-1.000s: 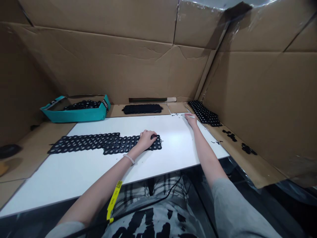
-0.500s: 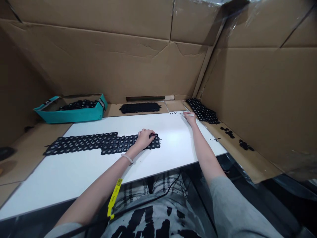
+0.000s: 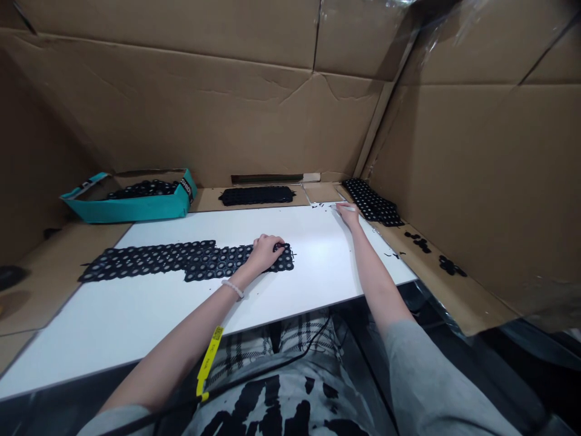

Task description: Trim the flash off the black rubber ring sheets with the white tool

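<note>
Resting near the right end of the black sheet of joined discs (image 3: 218, 263), the left hand (image 3: 264, 254) curls its fingers; whether they pinch it, I cannot tell. The sheet lies on the white board (image 3: 318, 233), long axis left to right, mostly leftward of that nearer hand. The right hand (image 3: 348, 213) grips a slim pale tool (image 3: 351, 209). The teal box (image 3: 131, 211) seems to read "SHIO"; the yellow tag (image 3: 209, 360) is illegible.

Slight rightward turn of the head view
</note>
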`<act>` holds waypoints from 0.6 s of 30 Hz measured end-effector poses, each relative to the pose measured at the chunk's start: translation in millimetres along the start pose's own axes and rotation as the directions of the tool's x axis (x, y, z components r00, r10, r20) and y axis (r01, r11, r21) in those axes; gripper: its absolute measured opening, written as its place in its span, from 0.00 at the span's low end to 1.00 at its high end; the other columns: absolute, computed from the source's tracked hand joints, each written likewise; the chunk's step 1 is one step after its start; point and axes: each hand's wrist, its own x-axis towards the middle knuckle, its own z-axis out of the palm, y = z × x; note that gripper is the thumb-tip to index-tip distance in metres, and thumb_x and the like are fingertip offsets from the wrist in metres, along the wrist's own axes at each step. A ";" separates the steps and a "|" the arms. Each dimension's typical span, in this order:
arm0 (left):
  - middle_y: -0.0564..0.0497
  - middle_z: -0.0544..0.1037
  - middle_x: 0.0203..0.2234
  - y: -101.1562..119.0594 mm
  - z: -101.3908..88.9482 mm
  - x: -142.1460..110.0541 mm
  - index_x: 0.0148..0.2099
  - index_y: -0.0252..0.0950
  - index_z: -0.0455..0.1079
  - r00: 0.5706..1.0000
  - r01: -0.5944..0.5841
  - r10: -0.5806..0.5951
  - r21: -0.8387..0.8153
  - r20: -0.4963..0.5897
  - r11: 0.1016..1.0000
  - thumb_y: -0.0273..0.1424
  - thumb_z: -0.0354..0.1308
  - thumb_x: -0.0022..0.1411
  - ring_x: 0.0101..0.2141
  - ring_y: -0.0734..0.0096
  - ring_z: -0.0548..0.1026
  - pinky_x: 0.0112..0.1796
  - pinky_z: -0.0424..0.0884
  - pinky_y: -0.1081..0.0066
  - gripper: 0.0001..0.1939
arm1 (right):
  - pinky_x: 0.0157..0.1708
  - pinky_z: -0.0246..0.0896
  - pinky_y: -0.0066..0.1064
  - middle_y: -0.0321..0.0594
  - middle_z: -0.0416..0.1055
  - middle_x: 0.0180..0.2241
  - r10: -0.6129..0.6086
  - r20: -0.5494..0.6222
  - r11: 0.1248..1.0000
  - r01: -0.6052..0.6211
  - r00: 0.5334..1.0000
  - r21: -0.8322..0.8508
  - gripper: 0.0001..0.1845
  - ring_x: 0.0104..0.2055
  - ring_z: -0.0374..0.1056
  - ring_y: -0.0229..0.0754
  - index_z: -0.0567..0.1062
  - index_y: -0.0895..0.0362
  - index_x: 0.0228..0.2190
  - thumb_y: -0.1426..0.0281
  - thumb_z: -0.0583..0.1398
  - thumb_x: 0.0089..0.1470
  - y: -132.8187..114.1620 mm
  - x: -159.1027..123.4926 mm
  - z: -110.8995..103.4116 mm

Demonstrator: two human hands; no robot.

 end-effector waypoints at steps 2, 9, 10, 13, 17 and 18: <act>0.47 0.81 0.43 -0.4 0.2 0.0 0.45 0.41 0.76 1.000 -0.004 0.004 -0.006 0.001 1.000 0.33 0.55 0.65 0.49 0.50 0.69 0.51 0.61 0.54 0.10 | 0.38 0.65 0.34 0.45 0.77 0.26 0.012 -0.012 1.000 -0.012 1.000 0.016 0.17 0.32 0.70 0.44 0.81 0.64 0.31 0.63 0.63 0.45 -1.7 -1.2 -0.5; 0.47 0.82 0.42 -0.9 -0.2 1.4 0.44 0.41 0.76 1.000 -0.003 0.003 -0.029 -0.011 1.000 0.36 0.54 0.65 0.48 0.49 0.71 0.51 0.61 0.53 0.11 | 0.28 0.61 0.29 0.38 0.72 0.20 0.063 -0.048 0.992 -0.058 0.997 0.112 0.13 0.24 0.63 0.37 0.79 0.64 0.28 0.65 0.65 0.43 -7.6 -4.6 -3.2; 0.47 0.82 0.42 -1.0 -0.5 1.9 0.43 0.40 0.76 1.000 -0.005 0.004 -0.049 -0.010 0.999 0.38 0.54 0.66 0.47 0.49 0.72 0.51 0.61 0.53 0.12 | 0.27 0.60 0.28 0.38 0.73 0.21 0.071 -0.063 0.989 -0.062 0.996 0.132 0.14 0.23 0.62 0.36 0.79 0.63 0.29 0.64 0.64 0.43 -10.1 -3.4 -4.4; 0.46 0.82 0.41 -1.4 -1.3 3.8 0.43 0.39 0.76 1.000 -0.007 0.005 -0.160 -0.012 0.987 0.40 0.54 0.65 0.44 0.53 0.75 0.49 0.64 0.57 0.14 | 0.22 0.56 0.25 0.36 0.72 0.22 0.101 -0.121 0.973 -0.072 0.988 0.220 0.20 0.21 0.60 0.34 0.76 0.61 0.36 0.57 0.58 0.52 -23.4 0.7 -8.5; 0.46 0.82 0.39 -1.3 -1.5 6.3 0.39 0.38 0.75 1.000 0.011 -0.019 -0.301 -0.022 0.954 0.41 0.55 0.62 0.43 0.55 0.77 0.46 0.67 0.62 0.14 | 0.22 0.58 0.22 0.34 0.71 0.23 0.163 0.007 0.874 -0.148 0.987 0.463 0.21 0.21 0.63 0.32 0.72 0.57 0.38 0.52 0.60 0.53 -53.3 -8.3 -3.3; 0.46 0.82 0.39 -1.4 -1.6 6.9 0.38 0.38 0.75 0.999 0.023 -0.033 -0.327 -0.026 0.945 0.42 0.55 0.61 0.43 0.55 0.77 0.46 0.67 0.62 0.14 | 0.23 0.60 0.22 0.34 0.71 0.23 0.153 0.065 0.859 -0.165 0.986 0.485 0.20 0.21 0.64 0.31 0.72 0.57 0.35 0.53 0.64 0.50 -62.0 -15.5 1.7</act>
